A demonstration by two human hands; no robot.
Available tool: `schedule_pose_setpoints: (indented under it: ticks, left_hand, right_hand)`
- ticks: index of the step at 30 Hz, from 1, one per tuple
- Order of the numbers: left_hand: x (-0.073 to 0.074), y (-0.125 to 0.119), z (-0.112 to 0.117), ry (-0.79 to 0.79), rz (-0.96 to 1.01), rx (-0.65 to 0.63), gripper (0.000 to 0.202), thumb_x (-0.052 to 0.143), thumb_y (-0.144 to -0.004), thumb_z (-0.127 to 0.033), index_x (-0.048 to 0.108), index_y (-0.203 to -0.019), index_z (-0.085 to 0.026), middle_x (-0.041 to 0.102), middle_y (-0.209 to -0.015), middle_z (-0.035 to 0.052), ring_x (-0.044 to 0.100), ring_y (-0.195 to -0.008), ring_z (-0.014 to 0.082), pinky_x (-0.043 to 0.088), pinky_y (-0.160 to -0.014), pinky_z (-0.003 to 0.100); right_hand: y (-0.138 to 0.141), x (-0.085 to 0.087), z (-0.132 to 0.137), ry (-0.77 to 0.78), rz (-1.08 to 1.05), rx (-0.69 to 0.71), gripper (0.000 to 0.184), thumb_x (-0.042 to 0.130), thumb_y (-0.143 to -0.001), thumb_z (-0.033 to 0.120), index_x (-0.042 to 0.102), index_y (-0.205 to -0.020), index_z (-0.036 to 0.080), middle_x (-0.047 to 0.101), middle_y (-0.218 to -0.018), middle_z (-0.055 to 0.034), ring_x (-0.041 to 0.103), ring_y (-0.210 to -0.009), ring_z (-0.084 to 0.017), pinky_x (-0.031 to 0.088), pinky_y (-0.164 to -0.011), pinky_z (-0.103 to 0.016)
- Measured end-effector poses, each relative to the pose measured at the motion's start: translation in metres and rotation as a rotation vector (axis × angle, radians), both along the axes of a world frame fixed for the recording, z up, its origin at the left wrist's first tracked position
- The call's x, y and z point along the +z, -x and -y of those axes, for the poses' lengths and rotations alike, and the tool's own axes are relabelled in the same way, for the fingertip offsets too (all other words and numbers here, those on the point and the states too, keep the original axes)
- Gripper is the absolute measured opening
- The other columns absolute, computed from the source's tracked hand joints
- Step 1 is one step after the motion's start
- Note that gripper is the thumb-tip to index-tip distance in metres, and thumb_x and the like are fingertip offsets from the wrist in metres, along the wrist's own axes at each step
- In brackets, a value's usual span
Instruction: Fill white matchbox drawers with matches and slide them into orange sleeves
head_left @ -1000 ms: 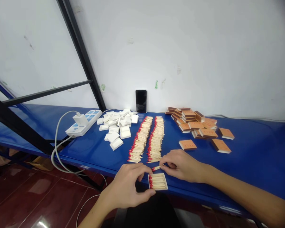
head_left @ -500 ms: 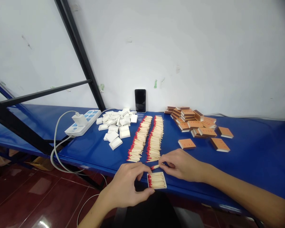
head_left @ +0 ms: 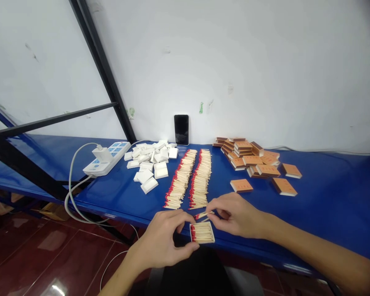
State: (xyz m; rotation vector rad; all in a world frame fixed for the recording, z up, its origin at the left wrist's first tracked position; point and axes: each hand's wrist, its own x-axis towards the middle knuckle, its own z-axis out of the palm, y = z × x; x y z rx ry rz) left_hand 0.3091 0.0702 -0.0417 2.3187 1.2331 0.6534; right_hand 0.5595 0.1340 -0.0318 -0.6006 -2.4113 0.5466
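Note:
My left hand (head_left: 166,236) grips a white matchbox tray (head_left: 213,239) by its left end, between thumb and fingers, at the table's front edge. Red-headed matches (head_left: 202,232) lie side by side in it, heads to the left. Just above the tray's far side, my right hand (head_left: 234,216) pinches a few loose matches (head_left: 203,214), their red heads also pointing left. Two long rows of matches, a left row (head_left: 181,179) and a right row (head_left: 201,179), stretch away from me on the blue table (head_left: 216,185).
White matchbox trays (head_left: 152,158) are heaped left of the rows. Orange-brown matchboxes (head_left: 249,158) are piled at the right. A phone (head_left: 181,130) leans against the wall. A power strip (head_left: 107,158) with a plugged-in charger lies at the left, by a black metal frame (head_left: 101,61).
The matches in my right hand have shifted slightly and fanned apart a little. Both hands and the tray otherwise keep nearly the same place.

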Motion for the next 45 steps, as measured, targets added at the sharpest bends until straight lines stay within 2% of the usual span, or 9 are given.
schedule_pose_setpoints:
  ticks: [4,10,17,25,32,39,45]
  left_hand:
    - [0.0,0.0,-0.001,-0.004,0.009,0.005,0.031,0.077,-0.076,-0.031,0.067,-0.104,-0.023,0.057,-0.075,-0.004,0.055,-0.067,0.0143,0.039,-0.066,0.026]
    - [0.001,-0.001,-0.002,0.012,0.008,0.014,0.03,0.077,-0.076,-0.032,0.068,-0.103,-0.024,0.056,-0.074,-0.0043,0.054,-0.066,0.014,0.038,-0.065,0.026]
    - [0.001,-0.002,-0.001,0.015,0.018,0.015,0.03,0.078,-0.076,-0.032,0.068,-0.103,-0.023,0.057,-0.074,-0.0041,0.053,-0.066,0.0139,0.037,-0.064,0.025]
    - [0.001,-0.002,-0.002,0.024,0.009,0.013,0.03,0.078,-0.078,-0.035,0.068,-0.103,-0.023,0.059,-0.074,-0.0035,0.053,-0.065,0.0143,0.038,-0.063,0.025]
    - [0.0,-0.002,-0.003,0.022,0.011,0.014,0.031,0.078,-0.077,-0.035,0.067,-0.104,-0.023,0.059,-0.074,-0.004,0.053,-0.066,0.0141,0.037,-0.064,0.026]
    - [0.0,0.0,-0.002,-0.004,0.004,0.007,0.031,0.078,-0.077,-0.032,0.067,-0.105,-0.024,0.054,-0.073,-0.0051,0.052,-0.065,0.0136,0.036,-0.064,0.025]
    - [-0.001,-0.001,-0.004,0.004,0.006,0.004,0.031,0.078,-0.077,-0.032,0.067,-0.105,-0.024,0.054,-0.073,-0.0051,0.051,-0.065,0.0135,0.035,-0.063,0.025]
  right_hand:
    - [0.002,0.003,0.008,0.052,0.055,0.031,0.015,0.056,-0.089,0.018,0.068,-0.081,0.017,0.048,-0.05,0.0066,0.041,-0.045,-0.008,0.032,-0.05,-0.02]
    - [0.005,0.004,0.011,0.092,0.133,0.065,0.015,0.054,-0.087,0.016,0.068,-0.081,0.017,0.058,-0.056,0.0039,0.045,-0.047,-0.009,0.033,-0.051,-0.021]
    - [0.007,0.005,0.012,0.109,0.163,0.084,0.017,0.056,-0.086,0.016,0.066,-0.072,0.019,0.052,-0.053,0.0057,0.043,-0.047,-0.008,0.031,-0.052,-0.021]
    - [0.008,0.006,0.013,0.043,0.19,0.1,0.023,0.056,-0.087,0.017,0.058,-0.064,0.02,0.05,-0.051,0.0054,0.041,-0.049,-0.009,0.03,-0.054,-0.024]
    - [0.006,0.003,0.013,0.036,0.178,0.101,0.018,0.056,-0.087,0.019,0.062,-0.07,0.02,0.051,-0.052,0.0043,0.044,-0.051,-0.011,0.03,-0.056,-0.024]
    - [0.002,0.003,0.008,0.062,0.131,0.114,0.009,0.054,-0.078,0.013,0.061,-0.076,0.019,0.05,-0.056,0.0055,0.042,-0.051,-0.01,0.029,-0.056,-0.024]
    - [0.003,0.001,0.007,0.085,0.134,0.118,0.009,0.055,-0.081,0.015,0.057,-0.073,0.019,0.046,-0.057,0.0064,0.041,-0.052,-0.009,0.029,-0.056,-0.023]
